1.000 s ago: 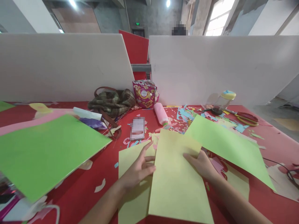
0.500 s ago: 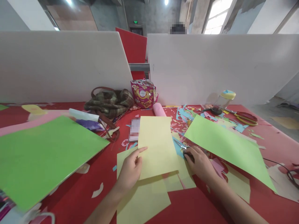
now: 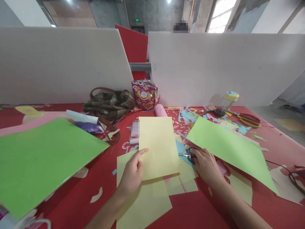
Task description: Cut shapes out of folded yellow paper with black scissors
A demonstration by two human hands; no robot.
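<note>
A pale yellow sheet of paper (image 3: 158,143) is held slightly above the table by my left hand (image 3: 133,170). The forefinger lies on its face near the left edge, while the other fingers are curled and partly hidden. More yellow sheets (image 3: 145,203) lie beneath it. To the right, my right hand (image 3: 206,165) is closed round the black handles of small scissors (image 3: 189,156). Their blades point left toward the sheet's right edge, over a blue paper scrap (image 3: 180,147). How far apart the blades are, I cannot tell.
Green sheets flank my hands, at left (image 3: 47,159) and right (image 3: 233,152). Behind are a plaid bag (image 3: 111,103), a pink snack bag (image 3: 145,95), a pink roll (image 3: 160,110), a jar (image 3: 226,103) and larger scissors (image 3: 249,119). White partitions (image 3: 214,66) stand at the back.
My right hand has shifted slightly right and turned the scissors, so the blades now point left instead of up-left. A black handle loop shows now. The left hand keeps its hold on the sheet.
</note>
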